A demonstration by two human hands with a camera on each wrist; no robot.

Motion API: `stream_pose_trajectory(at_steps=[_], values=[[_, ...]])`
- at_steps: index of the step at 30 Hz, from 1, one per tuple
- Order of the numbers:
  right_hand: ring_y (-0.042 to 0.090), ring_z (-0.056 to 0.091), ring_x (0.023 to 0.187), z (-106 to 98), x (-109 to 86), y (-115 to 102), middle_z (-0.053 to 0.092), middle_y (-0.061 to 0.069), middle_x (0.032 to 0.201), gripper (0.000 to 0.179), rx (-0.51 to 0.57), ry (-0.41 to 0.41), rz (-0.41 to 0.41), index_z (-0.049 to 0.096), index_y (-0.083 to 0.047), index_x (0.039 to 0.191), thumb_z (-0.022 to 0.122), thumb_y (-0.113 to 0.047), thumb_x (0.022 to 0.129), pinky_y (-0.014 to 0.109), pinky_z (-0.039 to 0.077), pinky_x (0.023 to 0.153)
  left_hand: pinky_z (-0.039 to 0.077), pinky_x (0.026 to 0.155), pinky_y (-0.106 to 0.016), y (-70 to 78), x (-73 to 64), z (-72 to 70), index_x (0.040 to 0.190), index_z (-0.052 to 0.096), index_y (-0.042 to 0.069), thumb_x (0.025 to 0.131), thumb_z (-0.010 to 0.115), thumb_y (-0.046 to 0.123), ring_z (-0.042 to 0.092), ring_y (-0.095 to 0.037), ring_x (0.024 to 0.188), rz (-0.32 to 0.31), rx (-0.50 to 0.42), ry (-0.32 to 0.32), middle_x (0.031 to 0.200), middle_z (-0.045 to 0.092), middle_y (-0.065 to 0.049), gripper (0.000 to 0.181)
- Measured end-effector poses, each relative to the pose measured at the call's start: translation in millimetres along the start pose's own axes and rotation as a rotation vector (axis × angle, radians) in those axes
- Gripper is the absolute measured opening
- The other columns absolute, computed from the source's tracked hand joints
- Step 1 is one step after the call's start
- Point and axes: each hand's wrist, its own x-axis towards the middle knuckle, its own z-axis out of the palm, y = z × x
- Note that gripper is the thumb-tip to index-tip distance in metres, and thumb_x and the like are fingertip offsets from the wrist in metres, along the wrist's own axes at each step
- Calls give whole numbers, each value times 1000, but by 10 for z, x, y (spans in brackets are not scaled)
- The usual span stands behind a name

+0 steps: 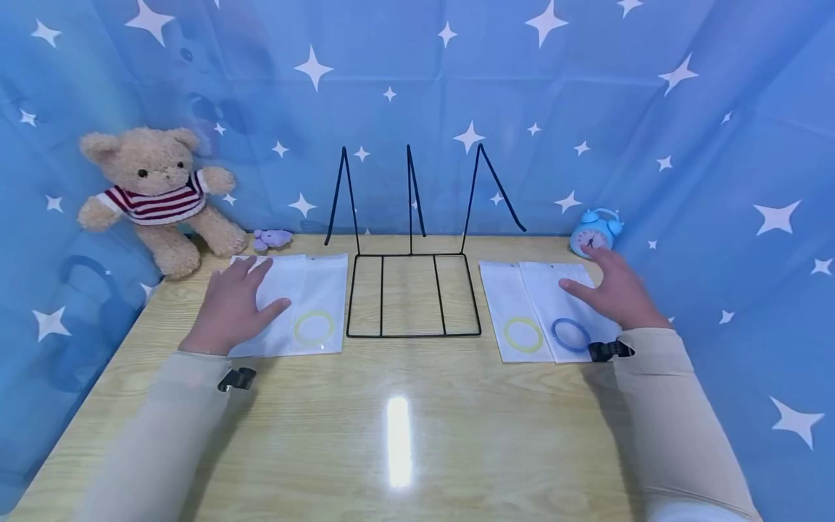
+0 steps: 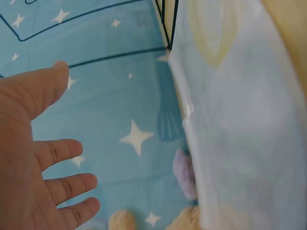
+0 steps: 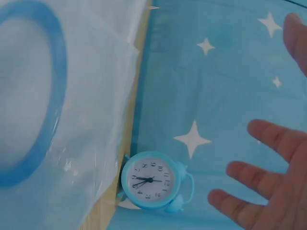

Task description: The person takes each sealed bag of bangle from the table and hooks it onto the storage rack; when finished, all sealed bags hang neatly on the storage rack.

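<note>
My left hand point(image 1: 230, 306) is over flat white plastic bags point(image 1: 329, 283) on the table, fingers spread and palm down, holding nothing. A yellow ring point(image 1: 314, 328) shows on one of them. On the other side, my right hand point(image 1: 616, 286) hovers with spread fingers over a second set of white plastic bags point(image 1: 505, 286), one marked by a yellow ring point(image 1: 523, 334) and one by a blue ring point(image 3: 58, 86). Between both sets stands a black wire rack point(image 1: 414, 336) with three tall bent prongs at its back.
At the back left sits a teddy bear point(image 1: 163, 206) in a striped shirt, beside a small purple toy point(image 1: 272, 239). A light blue alarm clock point(image 1: 595, 232) stands beyond my right hand. Behind the wooden table point(image 1: 313, 435) hangs a blue star-patterned curtain point(image 1: 404, 65).
</note>
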Motion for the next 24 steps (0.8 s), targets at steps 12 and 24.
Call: stream_pose_trajectory(at_steps=[12, 24], values=[[56, 22, 154, 26, -108, 7, 15, 23, 175, 108, 223, 5, 134, 16, -17, 171, 61, -75, 92, 78, 35, 111, 38, 115, -68, 389, 177, 474, 157, 46, -1, 97, 75, 41, 46, -49, 143, 106, -118, -31, 153, 51, -30, 79], [57, 30, 150, 106, -133, 100, 28, 29, 169, 102, 268, 25, 155, 21, -13, 170, 64, -68, 95, 76, 39, 110, 40, 116, -63, 808, 342, 653, 154, 52, 2, 93, 81, 41, 49, -43, 143, 124, -152, -145, 153, 55, -22, 77]])
